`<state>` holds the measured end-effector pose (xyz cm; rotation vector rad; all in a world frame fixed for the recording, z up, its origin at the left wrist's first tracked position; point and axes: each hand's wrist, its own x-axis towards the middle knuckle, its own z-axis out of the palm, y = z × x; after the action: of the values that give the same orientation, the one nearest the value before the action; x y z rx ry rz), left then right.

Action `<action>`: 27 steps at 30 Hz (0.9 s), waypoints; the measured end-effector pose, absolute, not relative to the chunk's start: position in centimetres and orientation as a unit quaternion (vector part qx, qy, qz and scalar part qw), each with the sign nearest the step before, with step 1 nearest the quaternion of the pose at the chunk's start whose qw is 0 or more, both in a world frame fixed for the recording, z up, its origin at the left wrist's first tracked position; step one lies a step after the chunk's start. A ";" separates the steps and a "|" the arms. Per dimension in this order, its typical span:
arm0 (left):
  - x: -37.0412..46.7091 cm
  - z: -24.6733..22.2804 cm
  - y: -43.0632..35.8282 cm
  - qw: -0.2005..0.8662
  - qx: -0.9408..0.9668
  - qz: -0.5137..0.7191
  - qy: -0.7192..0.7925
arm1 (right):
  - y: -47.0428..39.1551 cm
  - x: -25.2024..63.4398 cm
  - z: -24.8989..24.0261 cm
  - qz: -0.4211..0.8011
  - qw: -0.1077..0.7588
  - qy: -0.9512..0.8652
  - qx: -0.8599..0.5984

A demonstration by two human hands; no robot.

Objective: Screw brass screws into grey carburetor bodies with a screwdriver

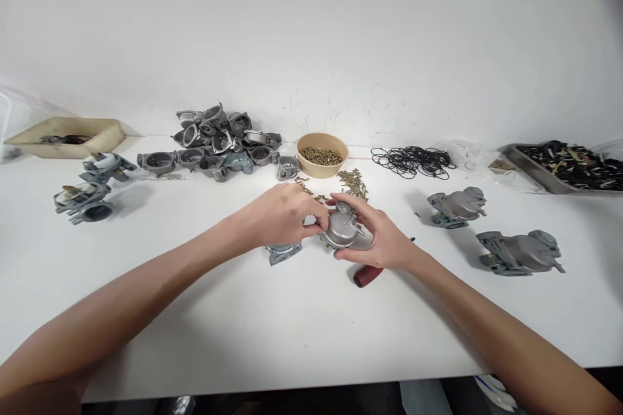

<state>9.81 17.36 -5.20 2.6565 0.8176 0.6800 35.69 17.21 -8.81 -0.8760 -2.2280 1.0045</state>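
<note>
My right hand (382, 233) is wrapped round a grey metal carburetor (342, 228), its rounded bowl facing up. At the carburetor's left edge my left hand (292, 214) has thumb and forefinger pinched together; whatever lies between them is hidden. The carburetor's lower grey body (285, 251) shows partly beneath my left hand. Under my right hand lies a red-handled tool (367, 275), its thin dark end just showing beyond the wrist. Small brass screws (354, 183) lie loose just beyond my hands.
A tan bowl (322, 172) holds more screws. Grey float bowls (214, 142) are piled at back left, black rubber rings (413, 162) at back right. Carburetors stand left (87, 198) and right (523, 253). A yellowish tray (109, 136) and a metal tray (528, 168) sit at the sides.
</note>
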 end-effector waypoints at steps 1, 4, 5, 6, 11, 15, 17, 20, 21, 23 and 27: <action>9.8 -5.2 17.3 0.139 0.919 0.228 0.289 | 17.2 35.7 -8.8 0.373 0.268 -0.826 -0.326; 9.6 -4.9 17.2 0.144 0.920 0.207 0.300 | 17.2 35.7 -8.7 0.371 0.270 -0.825 -0.330; 9.6 -4.7 17.1 0.143 0.920 0.197 0.306 | 17.2 35.7 -8.7 0.369 0.272 -0.825 -0.332; 9.7 -4.5 16.9 0.140 0.920 0.185 0.316 | 17.1 35.7 -8.7 0.366 0.274 -0.825 -0.332; 11.1 -3.9 15.7 0.091 0.910 0.129 0.383 | 17.1 35.7 -8.6 0.342 0.286 -0.838 -0.315; 12.8 -4.3 14.9 0.051 0.906 0.095 0.410 | 17.2 35.8 -8.7 0.347 0.283 -0.833 -0.324; 13.3 -4.6 14.7 0.057 0.905 0.095 0.411 | 17.3 35.9 -8.8 0.356 0.271 -0.828 -0.337; 13.6 -4.7 14.7 0.069 0.905 0.089 0.410 | 17.2 36.1 -8.9 0.370 0.252 -0.827 -0.341; 13.6 -4.6 14.8 0.071 0.905 0.083 0.410 | 17.2 36.0 -9.0 0.374 0.248 -0.827 -0.337; 13.7 -4.5 14.9 0.078 0.906 0.072 0.410 | 17.2 36.0 -9.1 0.380 0.246 -0.828 -0.332; 13.5 -4.3 15.0 0.091 0.904 0.068 0.411 | 17.5 36.5 -8.1 0.359 0.209 -0.845 -0.337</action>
<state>13.52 14.97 -4.26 2.6875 1.2220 0.2015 36.52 17.47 -8.15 -0.9369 -2.3506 0.9987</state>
